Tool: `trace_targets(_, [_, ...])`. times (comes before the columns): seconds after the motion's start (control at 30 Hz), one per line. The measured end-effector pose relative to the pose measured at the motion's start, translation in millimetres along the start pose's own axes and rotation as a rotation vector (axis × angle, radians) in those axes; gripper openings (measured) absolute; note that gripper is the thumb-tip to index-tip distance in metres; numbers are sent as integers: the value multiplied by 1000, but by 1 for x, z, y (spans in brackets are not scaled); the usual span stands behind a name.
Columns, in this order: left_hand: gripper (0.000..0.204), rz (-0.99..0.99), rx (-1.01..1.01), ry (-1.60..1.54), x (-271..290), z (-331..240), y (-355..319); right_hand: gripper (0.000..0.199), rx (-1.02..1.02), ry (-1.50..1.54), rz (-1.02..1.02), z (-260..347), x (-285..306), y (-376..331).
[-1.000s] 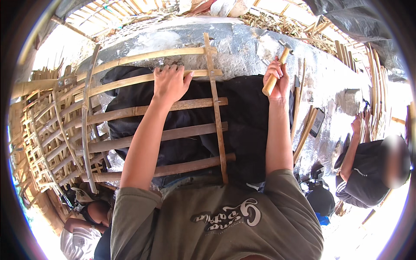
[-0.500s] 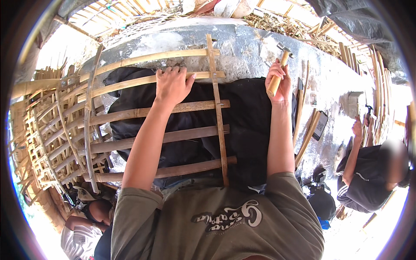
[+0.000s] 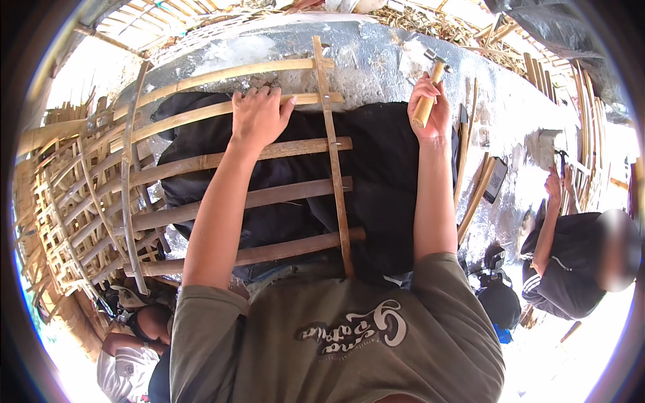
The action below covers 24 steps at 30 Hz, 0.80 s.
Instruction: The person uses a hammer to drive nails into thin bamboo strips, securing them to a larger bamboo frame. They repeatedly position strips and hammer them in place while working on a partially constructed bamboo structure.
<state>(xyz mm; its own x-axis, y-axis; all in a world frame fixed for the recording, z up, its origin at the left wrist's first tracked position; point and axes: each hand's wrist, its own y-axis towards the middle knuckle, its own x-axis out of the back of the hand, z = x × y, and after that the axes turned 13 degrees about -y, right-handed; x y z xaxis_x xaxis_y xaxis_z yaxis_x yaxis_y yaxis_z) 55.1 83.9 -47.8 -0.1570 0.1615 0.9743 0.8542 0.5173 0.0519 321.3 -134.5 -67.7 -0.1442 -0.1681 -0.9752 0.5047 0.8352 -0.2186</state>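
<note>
A bamboo frame of several long slats lies in front of me, joined by a narrow wooden crosspiece (image 3: 330, 138) near its right end. My left hand (image 3: 261, 115) is closed over the second-farthest bamboo slat (image 3: 191, 119), fingers curled over its far edge. To the right of the frame, my right hand (image 3: 435, 121) holds a hammer (image 3: 424, 109) by its light wooden handle. The metal head points up and away, apart from the frame. Black cloth (image 3: 379, 181) is spread underneath the slats and shows between them.
Woven bamboo lattice (image 3: 67, 201) joins the left side. Loose bamboo strips (image 3: 476, 195) and a phone-like dark rectangle (image 3: 496, 180) lie on the grey surface (image 3: 510, 127). At right, a co-worker (image 3: 571, 262) holds a hammer (image 3: 562, 158); another person (image 3: 134, 356) is at lower left.
The whole scene sits slightly higher in the picture. My left hand stays on the slat and my right hand keeps the hammer raised. The co-worker's hammer has shifted slightly left.
</note>
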Motion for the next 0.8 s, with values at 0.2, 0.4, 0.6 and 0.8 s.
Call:
trace_targets(0.2, [44,-17,-29,28,0,-1,1,29,-15,-8,-38,3,0,-1])
trace_targets(0.4, [45,-45,-29,27,-3,2,0,34,4,3,-30,1,-1,3])
trace_targets(0.6, [53,97,33,-76,8,4,3,35,7,-11,-29,4,1,2])
trace_targets(0.8, [57,142,74,26,39,-18,-8,35,9,-14,-32,3,1,4])
